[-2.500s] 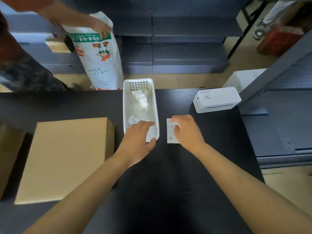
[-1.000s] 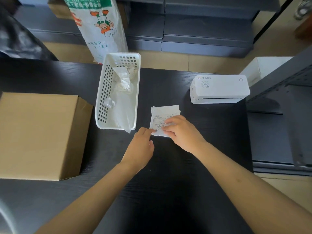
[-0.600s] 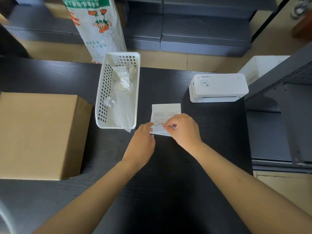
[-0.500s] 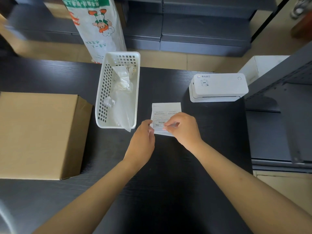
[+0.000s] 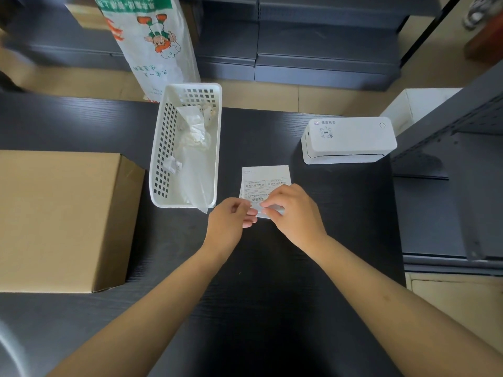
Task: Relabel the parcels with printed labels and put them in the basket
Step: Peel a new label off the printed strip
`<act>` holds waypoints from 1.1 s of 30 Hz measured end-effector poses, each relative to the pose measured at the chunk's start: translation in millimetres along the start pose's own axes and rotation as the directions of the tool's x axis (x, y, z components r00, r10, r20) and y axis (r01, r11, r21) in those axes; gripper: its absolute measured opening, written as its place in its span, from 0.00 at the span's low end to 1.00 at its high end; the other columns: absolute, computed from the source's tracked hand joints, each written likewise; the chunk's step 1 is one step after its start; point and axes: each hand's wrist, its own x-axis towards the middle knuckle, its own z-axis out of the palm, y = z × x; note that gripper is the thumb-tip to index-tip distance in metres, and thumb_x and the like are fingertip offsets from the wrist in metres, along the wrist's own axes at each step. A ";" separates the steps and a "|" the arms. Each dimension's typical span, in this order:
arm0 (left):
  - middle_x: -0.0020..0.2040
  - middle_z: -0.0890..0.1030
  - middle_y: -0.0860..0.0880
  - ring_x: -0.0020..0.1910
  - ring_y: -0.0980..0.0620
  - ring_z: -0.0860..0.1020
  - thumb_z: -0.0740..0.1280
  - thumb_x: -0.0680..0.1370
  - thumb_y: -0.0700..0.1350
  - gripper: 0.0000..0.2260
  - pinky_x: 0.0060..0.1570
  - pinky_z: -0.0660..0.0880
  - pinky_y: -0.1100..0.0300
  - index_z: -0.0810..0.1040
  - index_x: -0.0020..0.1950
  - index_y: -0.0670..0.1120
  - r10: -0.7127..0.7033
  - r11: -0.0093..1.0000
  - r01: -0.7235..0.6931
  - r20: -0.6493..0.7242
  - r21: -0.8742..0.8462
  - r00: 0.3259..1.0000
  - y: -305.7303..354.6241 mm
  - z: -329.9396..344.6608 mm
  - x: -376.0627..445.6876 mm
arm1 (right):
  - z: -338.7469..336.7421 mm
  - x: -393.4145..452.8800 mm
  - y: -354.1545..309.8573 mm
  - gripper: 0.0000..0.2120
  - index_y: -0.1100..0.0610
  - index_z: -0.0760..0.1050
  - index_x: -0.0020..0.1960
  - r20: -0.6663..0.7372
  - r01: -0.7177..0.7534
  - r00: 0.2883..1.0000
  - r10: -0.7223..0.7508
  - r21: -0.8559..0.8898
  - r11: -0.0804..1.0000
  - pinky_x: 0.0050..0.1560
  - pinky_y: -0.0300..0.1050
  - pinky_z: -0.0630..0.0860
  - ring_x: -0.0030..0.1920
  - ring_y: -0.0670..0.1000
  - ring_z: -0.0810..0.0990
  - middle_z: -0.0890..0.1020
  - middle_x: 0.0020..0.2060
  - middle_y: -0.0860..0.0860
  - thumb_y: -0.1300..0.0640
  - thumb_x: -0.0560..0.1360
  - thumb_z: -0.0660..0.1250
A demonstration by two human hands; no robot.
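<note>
Both hands meet at the near edge of the printed label (image 5: pixel 265 186): the left hand (image 5: pixel 230 223) pinches its near-left corner, the right hand (image 5: pixel 295 213) grips the near edge. The label lies on the black table (image 5: pixel 272 295), long axis near to far. Left of it stands the white basket (image 5: pixel 215 148) holding clear plastic parcels (image 5: pixel 194 159), long axis also near to far. Far right sits 1 label printer (image 5: pixel 349 140).

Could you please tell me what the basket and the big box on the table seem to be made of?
The basket looks like glossy white moulded plastic, with square perforations. The box looks like matte brown cardboard, with folded edges and a raw flap.
</note>
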 end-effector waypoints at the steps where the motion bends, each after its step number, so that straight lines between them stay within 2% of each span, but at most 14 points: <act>1: 0.44 0.84 0.49 0.42 0.53 0.83 0.60 0.82 0.44 0.08 0.49 0.80 0.60 0.77 0.54 0.44 0.006 1.000 -0.006 -0.002 0.001 1.000 -0.2 0.8 -0.7 | -0.1 -0.5 1.6 0.05 0.54 0.84 0.46 -0.009 0.021 1.000 -0.021 -0.009 1.000 0.41 0.43 0.78 0.49 0.50 0.76 0.82 0.47 0.49 0.57 0.70 0.76; 4: 0.43 0.84 0.50 0.41 0.54 0.83 0.61 0.81 0.43 0.05 0.45 0.80 0.64 0.77 0.50 0.46 0.025 1.000 -0.024 -0.023 0.019 0.999 -2.0 0.8 -2.9 | 0.7 -1.2 5.4 0.09 0.54 0.83 0.46 -0.051 -0.014 0.999 0.018 0.069 0.998 0.48 0.37 0.72 0.52 0.47 0.72 0.79 0.51 0.47 0.50 0.70 0.75; 6: 0.43 0.84 0.50 0.41 0.54 0.83 0.61 0.81 0.42 0.06 0.44 0.79 0.66 0.77 0.51 0.45 0.010 1.000 -0.010 -0.023 0.023 1.000 -3.7 -0.5 -3.4 | 1.1 1.4 6.7 0.10 0.52 0.80 0.52 -0.105 -0.157 0.979 0.176 0.168 0.973 0.52 0.33 0.69 0.56 0.45 0.70 0.75 0.55 0.46 0.48 0.74 0.70; 7: 0.43 0.84 0.50 0.41 0.54 0.83 0.60 0.81 0.42 0.06 0.44 0.79 0.66 0.77 0.51 0.45 0.001 1.000 -0.001 -0.019 0.029 1.000 -4.3 -1.3 -3.4 | 0.3 4.1 7.7 0.11 0.52 0.78 0.55 -0.127 -0.249 0.951 0.282 0.228 0.941 0.52 0.33 0.70 0.56 0.45 0.71 0.74 0.57 0.46 0.49 0.75 0.68; 10: 0.42 0.84 0.50 0.41 0.53 0.83 0.60 0.82 0.41 0.06 0.43 0.79 0.66 0.77 0.51 0.44 -0.013 0.999 0.013 0.001 0.039 1.000 -5.6 -2.8 -3.4 | -6.5 15.0 10.4 0.12 0.53 0.73 0.60 -0.047 -0.496 0.821 0.569 0.435 0.752 0.46 0.37 0.76 0.51 0.48 0.78 0.77 0.55 0.49 0.49 0.79 0.62; 12: 0.42 0.84 0.50 0.42 0.52 0.83 0.59 0.82 0.40 0.07 0.43 0.79 0.66 0.76 0.51 0.45 -0.013 0.998 0.013 0.013 0.054 1.000 -6.3 -2.9 -4.4 | -11.1 22.4 12.8 0.12 0.54 0.73 0.58 0.058 -0.566 0.769 0.636 0.524 0.636 0.44 0.40 0.79 0.49 0.50 0.81 0.81 0.52 0.51 0.49 0.80 0.60; 15: 0.43 0.83 0.49 0.43 0.50 0.82 0.59 0.82 0.41 0.06 0.47 0.80 0.62 0.76 0.50 0.46 -0.017 0.995 0.015 0.013 0.097 1.000 -7.0 -2.5 -6.4 | -14.6 27.9 14.1 0.11 0.54 0.75 0.58 0.124 -0.582 0.765 0.632 0.553 0.596 0.36 0.34 0.75 0.46 0.48 0.81 0.81 0.52 0.50 0.51 0.80 0.61; 19: 0.42 0.83 0.49 0.40 0.51 0.83 0.60 0.82 0.42 0.06 0.46 0.80 0.61 0.77 0.52 0.45 -0.030 0.990 0.032 -0.016 0.140 0.999 -6.1 -3.2 -7.1 | -15.6 28.9 15.2 0.08 0.53 0.75 0.57 0.131 -0.587 0.759 0.637 0.560 0.584 0.31 0.31 0.73 0.45 0.47 0.81 0.81 0.51 0.48 0.54 0.79 0.65; 22: 0.41 0.83 0.49 0.39 0.52 0.83 0.60 0.81 0.42 0.06 0.44 0.80 0.62 0.76 0.51 0.44 -0.039 0.991 0.043 -0.033 0.129 0.999 -4.2 -2.9 -7.0 | -18.0 27.9 13.2 0.14 0.51 0.71 0.60 0.189 -0.591 0.722 0.666 0.670 0.450 0.35 0.32 0.76 0.48 0.47 0.81 0.80 0.51 0.47 0.55 0.76 0.69; 25: 0.42 0.84 0.48 0.40 0.52 0.83 0.60 0.81 0.42 0.06 0.46 0.80 0.60 0.76 0.51 0.45 -0.045 0.998 0.046 -0.030 0.047 0.999 -3.3 -1.4 -6.4 | -18.2 20.1 14.2 0.13 0.54 0.71 0.58 0.333 -0.615 0.680 0.653 0.743 0.263 0.44 0.40 0.80 0.50 0.49 0.82 0.81 0.53 0.52 0.54 0.76 0.69; 26: 0.42 0.84 0.48 0.40 0.52 0.84 0.60 0.82 0.41 0.06 0.47 0.80 0.60 0.76 0.51 0.45 -0.049 0.999 0.049 -0.022 0.013 0.999 -2.7 -0.7 -6.6 | -17.6 16.0 15.4 0.13 0.54 0.71 0.58 0.347 -0.628 0.681 0.645 0.729 0.271 0.45 0.42 0.81 0.50 0.50 0.83 0.81 0.53 0.53 0.54 0.76 0.69; 29: 0.42 0.84 0.49 0.41 0.53 0.84 0.60 0.82 0.42 0.06 0.46 0.80 0.62 0.77 0.52 0.46 -0.026 1.000 0.026 -0.001 -0.010 1.000 -1.0 1.4 -8.4 | -14.4 5.9 16.9 0.14 0.51 0.69 0.58 0.311 -0.625 0.727 0.613 0.670 0.402 0.45 0.41 0.81 0.44 0.47 0.84 0.81 0.50 0.50 0.57 0.75 0.70; 30: 0.42 0.84 0.50 0.41 0.54 0.83 0.60 0.82 0.42 0.06 0.46 0.80 0.62 0.77 0.52 0.46 -0.020 1.000 0.020 0.003 -0.002 1.000 -0.5 1.9 -9.4 | -13.4 5.0 15.6 0.15 0.51 0.69 0.58 0.309 -0.618 0.727 0.613 0.685 0.386 0.43 0.39 0.81 0.44 0.47 0.84 0.81 0.49 0.49 0.58 0.75 0.70; 33: 0.42 0.84 0.49 0.40 0.52 0.83 0.60 0.82 0.42 0.06 0.45 0.80 0.62 0.76 0.53 0.45 -0.043 0.997 0.043 -0.010 0.058 0.999 0.7 1.8 -10.6 | -12.7 7.2 12.1 0.15 0.55 0.71 0.59 0.377 -0.620 0.690 0.618 0.748 0.237 0.42 0.38 0.80 0.49 0.48 0.82 0.81 0.51 0.51 0.62 0.75 0.70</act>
